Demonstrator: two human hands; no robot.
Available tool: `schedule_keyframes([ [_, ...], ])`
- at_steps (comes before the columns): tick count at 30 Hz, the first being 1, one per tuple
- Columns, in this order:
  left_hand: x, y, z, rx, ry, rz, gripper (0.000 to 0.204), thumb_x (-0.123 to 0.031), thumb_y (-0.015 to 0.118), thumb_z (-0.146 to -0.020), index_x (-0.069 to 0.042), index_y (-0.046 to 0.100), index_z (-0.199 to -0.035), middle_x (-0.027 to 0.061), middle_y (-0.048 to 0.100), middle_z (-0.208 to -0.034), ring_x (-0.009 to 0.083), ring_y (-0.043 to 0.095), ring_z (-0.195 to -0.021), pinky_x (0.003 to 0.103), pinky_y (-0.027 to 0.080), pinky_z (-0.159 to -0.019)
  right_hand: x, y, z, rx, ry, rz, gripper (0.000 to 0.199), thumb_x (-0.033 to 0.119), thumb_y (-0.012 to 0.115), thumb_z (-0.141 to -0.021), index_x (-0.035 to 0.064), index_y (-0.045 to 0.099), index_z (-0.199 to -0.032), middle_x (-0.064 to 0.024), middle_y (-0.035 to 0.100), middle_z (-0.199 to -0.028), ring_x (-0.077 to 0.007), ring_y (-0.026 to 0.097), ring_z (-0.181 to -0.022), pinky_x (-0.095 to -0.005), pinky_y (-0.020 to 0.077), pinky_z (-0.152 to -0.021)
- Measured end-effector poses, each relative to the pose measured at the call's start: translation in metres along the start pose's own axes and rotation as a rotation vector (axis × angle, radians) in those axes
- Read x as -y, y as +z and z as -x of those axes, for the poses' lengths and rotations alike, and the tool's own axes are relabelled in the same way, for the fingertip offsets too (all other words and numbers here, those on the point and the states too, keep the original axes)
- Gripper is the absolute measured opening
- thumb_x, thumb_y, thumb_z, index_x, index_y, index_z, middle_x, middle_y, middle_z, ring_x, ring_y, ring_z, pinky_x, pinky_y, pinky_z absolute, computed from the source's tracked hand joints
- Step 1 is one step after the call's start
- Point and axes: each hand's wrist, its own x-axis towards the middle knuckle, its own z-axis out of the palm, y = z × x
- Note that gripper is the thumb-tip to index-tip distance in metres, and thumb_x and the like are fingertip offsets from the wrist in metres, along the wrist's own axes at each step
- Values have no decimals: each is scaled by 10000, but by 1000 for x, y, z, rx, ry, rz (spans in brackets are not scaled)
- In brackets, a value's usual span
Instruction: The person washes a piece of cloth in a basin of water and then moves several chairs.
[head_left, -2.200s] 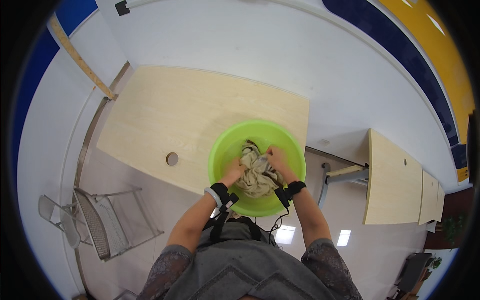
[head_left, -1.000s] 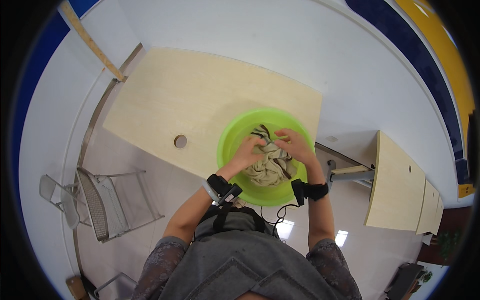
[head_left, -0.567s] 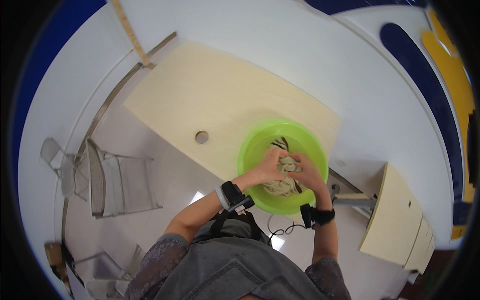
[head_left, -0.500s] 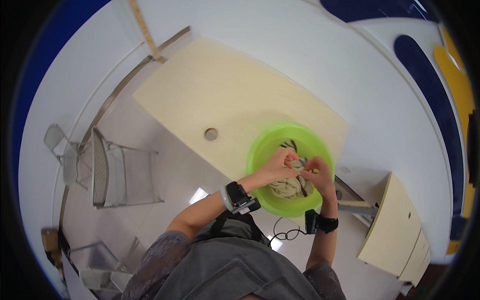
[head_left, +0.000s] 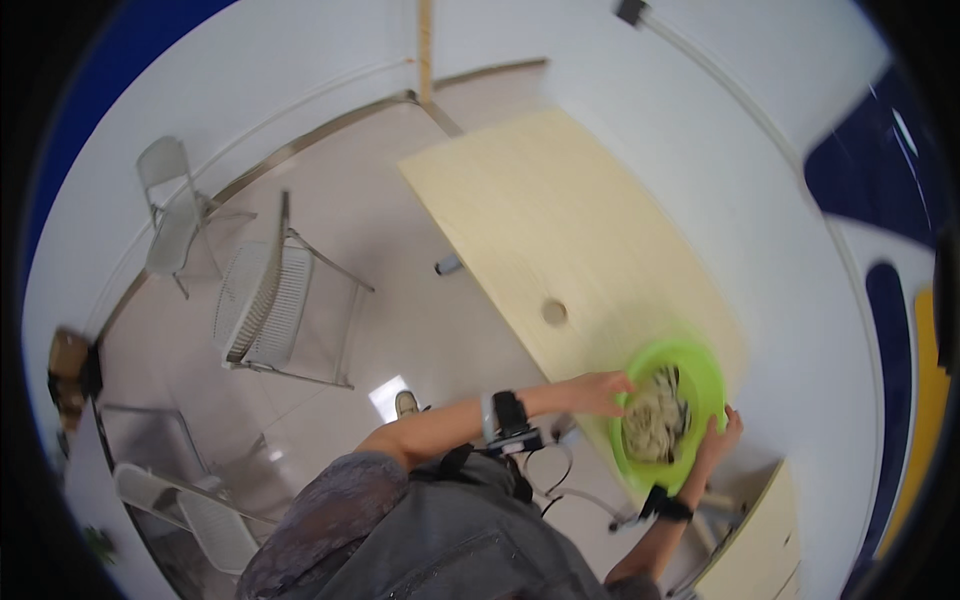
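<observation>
A bright green plastic basin [head_left: 705,375] stands at the right end of the pale wooden table [head_left: 590,220]. Inside it lies a crumpled heap of beige cloth [head_left: 652,420] with some dark stripes. My left hand [head_left: 600,392] grips the basin's left rim. On the opposite side, my right hand [head_left: 722,437] holds the right rim, its thumb toward the inside and its fingers around the outside. Neither hand touches the cloth. Black devices are strapped to both my wrists.
A round cable hole [head_left: 554,313] is in the tabletop. Folding chairs [head_left: 265,300] stand on the floor to the left. A second wooden table [head_left: 755,545] is at the lower right. Loose black cables [head_left: 560,480] hang in front of me. A white wall runs behind the table.
My hands have left the cloth inside the basin and taken hold of the rim on both sides. The view has turned, so table and chairs appear shifted.
</observation>
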Motion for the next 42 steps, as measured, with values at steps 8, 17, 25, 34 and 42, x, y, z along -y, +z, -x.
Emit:
schedule_keyframes([
  [8,52,-183,248,-950,-112,-653,437,-192,624,-725,-71,459,-1111,170,456,-1129,319,448,-1024,419,342,-900,238,78,110,749,-196,-792,96,149,549,-828,96,592,-895,7,612,-833,-82,560,-766,-207,408,-576],
  [17,156,-216,525,-1553,-1192,-752,470,-133,655,-621,-36,510,-1057,163,588,-843,276,592,-807,392,456,-692,538,213,232,1463,-711,-607,232,244,545,-848,69,555,-1000,-42,608,-900,-128,583,-790,-239,439,-583],
  [25,137,-156,543,-1571,-1055,-919,19,-34,591,-626,-51,591,-634,112,595,-677,259,607,-686,347,470,-555,705,297,325,1602,-807,-340,576,438,571,-802,58,368,-1184,-119,464,-1094,-240,533,-880,-349,445,-610],
  [34,159,-29,508,-1584,-1215,-716,48,-96,532,-686,-51,544,-701,87,572,-728,243,581,-745,333,457,-654,681,330,362,1668,-795,-112,598,42,579,-722,41,155,-1144,-204,437,-871,-236,520,-572,-389,496,-402],
  [42,127,63,432,-1776,-1376,-543,75,-83,532,-688,-43,534,-752,93,542,-748,244,565,-802,322,445,-718,663,278,416,1836,-1207,99,560,-26,520,-709,27,139,-1115,-181,468,-781,-200,510,-408,-288,460,-338],
])
